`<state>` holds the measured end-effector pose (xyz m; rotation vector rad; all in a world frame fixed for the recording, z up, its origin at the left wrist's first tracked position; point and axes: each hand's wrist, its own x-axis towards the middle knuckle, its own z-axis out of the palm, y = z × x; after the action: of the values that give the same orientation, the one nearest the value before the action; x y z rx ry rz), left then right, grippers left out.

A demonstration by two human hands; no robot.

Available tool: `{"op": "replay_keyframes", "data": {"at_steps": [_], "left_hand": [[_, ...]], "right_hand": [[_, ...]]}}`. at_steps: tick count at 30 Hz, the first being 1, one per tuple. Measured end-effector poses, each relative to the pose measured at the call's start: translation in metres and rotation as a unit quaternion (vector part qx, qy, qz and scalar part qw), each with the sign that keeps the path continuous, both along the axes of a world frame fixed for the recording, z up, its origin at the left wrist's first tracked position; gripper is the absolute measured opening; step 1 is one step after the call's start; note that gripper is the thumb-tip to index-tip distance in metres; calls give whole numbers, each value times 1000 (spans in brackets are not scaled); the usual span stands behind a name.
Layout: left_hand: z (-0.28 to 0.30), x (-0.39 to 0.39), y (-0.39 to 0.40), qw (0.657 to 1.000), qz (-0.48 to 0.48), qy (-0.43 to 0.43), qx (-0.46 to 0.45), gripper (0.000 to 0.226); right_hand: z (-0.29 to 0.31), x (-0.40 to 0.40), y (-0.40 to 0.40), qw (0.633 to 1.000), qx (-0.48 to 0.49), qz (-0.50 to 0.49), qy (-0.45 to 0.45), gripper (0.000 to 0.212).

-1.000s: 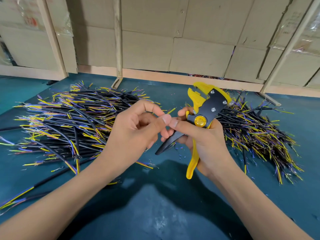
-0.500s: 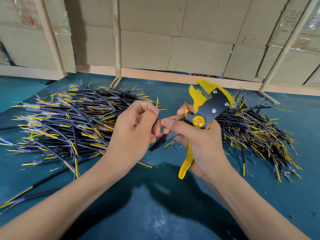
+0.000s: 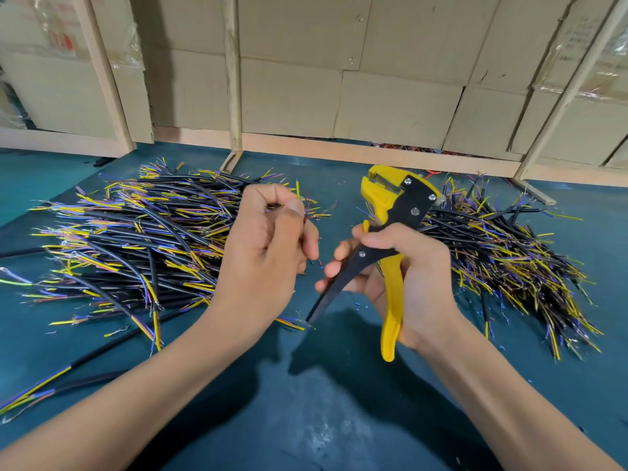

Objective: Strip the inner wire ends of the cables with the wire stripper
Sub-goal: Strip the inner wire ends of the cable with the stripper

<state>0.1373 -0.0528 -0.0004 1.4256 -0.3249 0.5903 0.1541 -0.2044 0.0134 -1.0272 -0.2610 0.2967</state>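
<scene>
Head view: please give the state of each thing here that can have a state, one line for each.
Left hand: curled, pinching a thin yellow wire that points up.
Right hand: grips the stripper, held clear of the wire.
Stripper handles: spread apart, not squeezed.
Left pile: cables lying loose on the mat.
Right pile: cables lying loose on the mat.

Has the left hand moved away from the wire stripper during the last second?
Yes. The left hand has drawn leftward and apart from the wire stripper, now lying before the left cable pile.
</scene>
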Motion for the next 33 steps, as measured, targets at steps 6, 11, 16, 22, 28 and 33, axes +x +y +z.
{"op": "replay_keyframes", "data": {"at_steps": [6, 11, 16, 22, 28, 33], "left_hand": [[0, 6, 14, 990, 76, -52, 103, 10], [0, 9, 28, 959, 163, -101, 208, 4], [3, 9, 31, 952, 183, -109, 222, 3], [5, 9, 31, 955, 175, -123, 205, 4], [6, 9, 37, 950, 124, -156, 238, 7], [8, 8, 40, 946, 134, -162, 248, 9]], "right_hand": [[-11, 6, -1, 983, -62, 54, 161, 16], [-23, 2, 13, 989, -28, 128, 62, 47], [-30, -9, 19, 990, -61, 96, -85, 37], [-29, -11, 17, 989, -92, 54, -107, 28], [-22, -8, 11, 987, -88, 71, -111, 25], [-18, -8, 3, 975, -155, 79, -136, 24]]}}
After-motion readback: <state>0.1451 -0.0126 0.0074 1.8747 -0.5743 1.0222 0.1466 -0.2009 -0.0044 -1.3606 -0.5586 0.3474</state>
